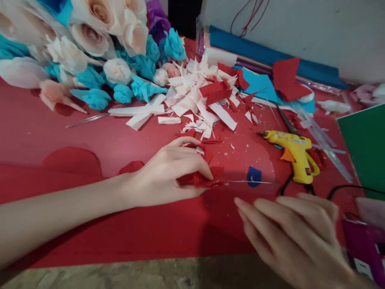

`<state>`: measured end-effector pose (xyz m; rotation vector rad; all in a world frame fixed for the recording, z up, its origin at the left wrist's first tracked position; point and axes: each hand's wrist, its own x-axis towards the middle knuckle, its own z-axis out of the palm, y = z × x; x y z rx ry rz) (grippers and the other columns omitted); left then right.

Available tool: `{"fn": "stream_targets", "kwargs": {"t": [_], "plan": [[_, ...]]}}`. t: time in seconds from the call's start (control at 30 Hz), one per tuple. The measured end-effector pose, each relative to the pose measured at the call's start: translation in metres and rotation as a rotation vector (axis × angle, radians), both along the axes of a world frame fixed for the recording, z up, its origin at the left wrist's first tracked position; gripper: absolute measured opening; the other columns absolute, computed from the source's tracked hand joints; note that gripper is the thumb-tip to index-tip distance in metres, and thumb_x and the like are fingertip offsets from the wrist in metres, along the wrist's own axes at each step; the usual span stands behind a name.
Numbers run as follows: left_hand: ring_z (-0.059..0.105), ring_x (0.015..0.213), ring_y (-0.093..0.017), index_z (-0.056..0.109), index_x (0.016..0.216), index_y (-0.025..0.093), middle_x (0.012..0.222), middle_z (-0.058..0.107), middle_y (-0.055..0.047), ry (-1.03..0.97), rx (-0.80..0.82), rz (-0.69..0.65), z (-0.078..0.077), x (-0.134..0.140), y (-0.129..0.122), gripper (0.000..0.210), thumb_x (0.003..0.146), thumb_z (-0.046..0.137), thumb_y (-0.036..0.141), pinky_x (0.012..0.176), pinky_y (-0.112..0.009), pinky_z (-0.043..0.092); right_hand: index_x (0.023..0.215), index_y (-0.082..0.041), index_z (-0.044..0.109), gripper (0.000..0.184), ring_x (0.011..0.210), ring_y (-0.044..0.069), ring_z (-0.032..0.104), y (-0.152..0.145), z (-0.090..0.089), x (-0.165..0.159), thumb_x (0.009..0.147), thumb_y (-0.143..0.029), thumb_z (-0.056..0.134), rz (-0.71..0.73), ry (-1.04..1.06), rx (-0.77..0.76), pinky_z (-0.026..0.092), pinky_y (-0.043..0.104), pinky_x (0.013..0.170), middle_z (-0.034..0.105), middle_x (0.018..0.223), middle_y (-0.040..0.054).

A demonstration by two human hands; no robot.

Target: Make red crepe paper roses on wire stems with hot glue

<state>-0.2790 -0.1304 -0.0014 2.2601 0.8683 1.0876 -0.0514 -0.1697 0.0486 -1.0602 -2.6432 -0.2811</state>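
Note:
My left hand (pixel 168 170) reaches in from the left over the red tabletop, its fingers closed on a crumpled piece of red paper (pixel 203 180). From that paper a thin white wire (pixel 249 182) points right, crossing a small dark blue scrap (pixel 254 176). Lower and to the right is my right hand (pixel 296 237), apart from the paper and the wire. Its fingers are stretched out and slightly blurred, and nothing shows in them. Round red paper petals (pixel 73 160) lie left of my left hand, partly behind the forearm.
A yellow glue gun (pixel 296 150) lies at the right with clear glue sticks (pixel 337 162) and a black cord. White and red paper scraps (pixel 198 92) are heaped at the back. Blue and pale paper flowers (pixel 117 71) crowd the back left. A green board (pixel 365 148) stands far right.

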Motion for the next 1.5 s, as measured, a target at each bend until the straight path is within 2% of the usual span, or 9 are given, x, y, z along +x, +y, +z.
{"fn": "stream_targets", "kwargs": {"t": [0.1, 0.23, 0.53, 0.9, 1.2, 1.5], "plan": [[0.062, 0.067, -0.012, 0.057, 0.074, 0.017, 0.067, 0.067, 0.0, -0.004, 0.0, 0.006, -0.001, -0.001, 0.0, 0.007, 0.072, 0.063, 0.019, 0.092, -0.038, 0.043, 0.102, -0.018, 0.058, 0.022, 0.075, 0.012, 0.047, -0.003, -0.014, -0.011, 0.086, -0.012, 0.044, 0.118, -0.004, -0.023, 0.035, 0.031, 0.075, 0.061, 0.077, -0.0027], [0.063, 0.067, -0.012, 0.056, 0.076, 0.019, 0.068, 0.068, 0.002, 0.005, 0.027, 0.016, 0.0, -0.002, 0.0, 0.008, 0.071, 0.062, 0.018, 0.092, -0.035, 0.043, 0.097, -0.017, 0.061, 0.019, 0.072, 0.012, 0.044, 0.003, -0.022, -0.014, 0.083, -0.009, 0.05, 0.116, 0.066, -0.007, 0.034, 0.032, 0.073, 0.06, 0.074, -0.0018], [0.064, 0.064, -0.012, 0.053, 0.075, 0.022, 0.065, 0.068, 0.004, 0.048, 0.042, 0.004, 0.003, -0.002, 0.002, 0.008, 0.072, 0.06, 0.018, 0.09, -0.033, 0.045, 0.092, -0.014, 0.064, 0.016, 0.069, 0.013, 0.043, 0.008, -0.02, -0.017, 0.079, -0.009, 0.056, 0.175, 0.079, -0.049, 0.035, 0.032, 0.066, 0.062, 0.072, -0.0008], [0.063, 0.063, -0.011, 0.054, 0.076, 0.021, 0.065, 0.066, 0.005, 0.061, 0.023, -0.026, 0.004, 0.0, 0.001, 0.005, 0.075, 0.059, 0.02, 0.092, -0.033, 0.042, 0.087, -0.014, 0.065, 0.013, 0.062, 0.011, 0.045, 0.01, -0.017, -0.02, 0.081, -0.012, 0.054, 0.171, 0.12, -0.043, 0.035, 0.03, 0.062, 0.061, 0.067, -0.0003], [0.062, 0.063, -0.011, 0.055, 0.076, 0.021, 0.068, 0.066, 0.003, 0.06, -0.004, -0.038, 0.004, -0.002, 0.001, 0.004, 0.076, 0.058, 0.02, 0.093, -0.036, 0.041, 0.086, -0.021, 0.066, 0.014, 0.058, 0.009, 0.05, 0.014, -0.011, -0.02, 0.079, -0.013, 0.056, 0.157, 0.078, -0.056, 0.037, 0.027, 0.061, 0.061, 0.067, -0.002], [0.062, 0.07, -0.012, 0.056, 0.081, 0.02, 0.078, 0.068, 0.0, 0.094, 0.122, -0.053, 0.002, -0.004, -0.001, 0.004, 0.077, 0.056, 0.019, 0.094, -0.036, 0.041, 0.084, -0.01, 0.065, 0.012, 0.059, 0.012, 0.048, 0.014, -0.015, -0.023, 0.08, -0.009, 0.054, 0.168, 0.171, -0.097, 0.037, 0.03, 0.058, 0.063, 0.068, 0.0029]]}}
